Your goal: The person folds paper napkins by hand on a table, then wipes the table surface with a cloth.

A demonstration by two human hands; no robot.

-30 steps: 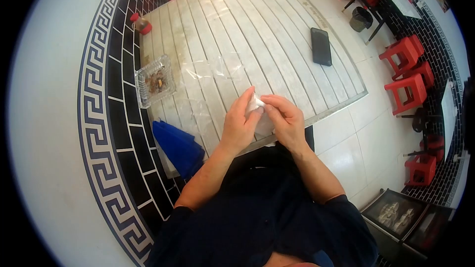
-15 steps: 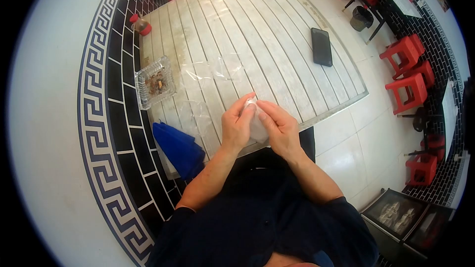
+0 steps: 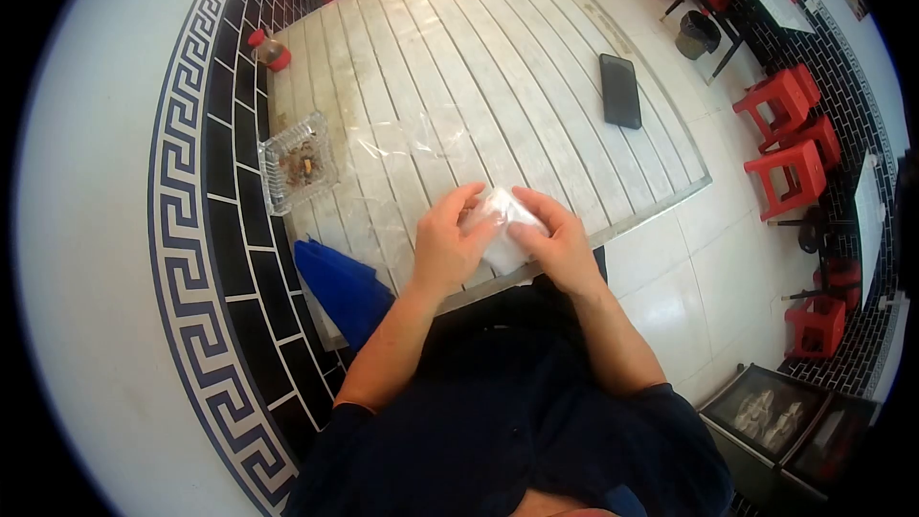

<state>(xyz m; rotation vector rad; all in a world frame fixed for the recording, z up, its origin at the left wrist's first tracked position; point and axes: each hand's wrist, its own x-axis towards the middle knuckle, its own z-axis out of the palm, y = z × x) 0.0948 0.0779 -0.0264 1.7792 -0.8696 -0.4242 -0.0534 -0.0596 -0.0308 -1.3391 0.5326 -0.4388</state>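
Between my hands, at the near edge of the slatted table point(image 3: 450, 67), is a white, partly see-through piece of thin plastic point(image 3: 504, 254), likely a folded bag. My left hand point(image 3: 446, 241) grips its left side, thumb pressed on the front. My right hand point(image 3: 567, 247) holds the right side, its thumb on the front too and its fingers curled behind. Clear plastic film point(image 3: 383, 144) lies flat on the slats beyond my left hand. A folded blue cloth or bag point(image 3: 340, 287) lies left of my left forearm.
A glass ashtray point(image 3: 275, 177) with butts and ash stands by the tiled wall. Farther back is a small bottle with a red cap point(image 3: 271, 50). A black phone point(image 3: 620, 91) lies at the table's right. Red stools point(image 3: 787, 168) and a bin point(image 3: 697, 36) stand on the floor beyond.
My hands have moved slightly apart. The white plastic, bunched in my fingertips before, is now spread wider and flatter between them.
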